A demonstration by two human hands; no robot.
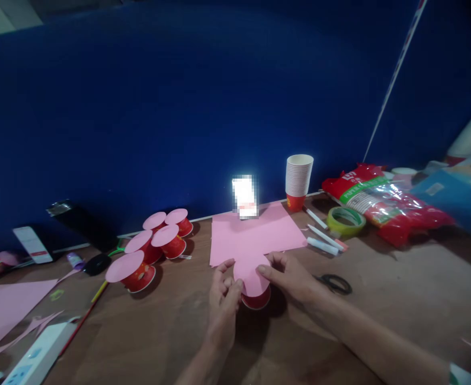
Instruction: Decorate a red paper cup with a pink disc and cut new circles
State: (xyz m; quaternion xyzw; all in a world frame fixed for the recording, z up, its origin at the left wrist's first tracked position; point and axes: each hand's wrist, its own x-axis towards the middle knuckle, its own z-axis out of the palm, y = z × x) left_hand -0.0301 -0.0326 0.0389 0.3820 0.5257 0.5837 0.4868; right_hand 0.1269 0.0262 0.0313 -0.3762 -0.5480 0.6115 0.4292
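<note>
A round pink paper disc (252, 275) lies over the base of an upside-down red paper cup (256, 300), which shows only at its lower edge. My left hand (224, 299) pinches the disc's left edge between thumb and fingers. At the right edge, my right hand (287, 274) grips it with the thumb on top. Whether the disc is fixed to the cup, I cannot tell. Just behind lie pink paper sheets (255, 235). Black-handled scissors (337, 284) rest beside my right forearm, partly hidden by it.
Several disc-topped red cups (140, 277) stand to the left. A stack of paper cups (298, 182), white pens (322, 246), yellow-green tape (345, 221) and a red cup package (383, 203) are at the right. A lit phone (245, 197) leans at the back; a power strip (38, 355) lies front left.
</note>
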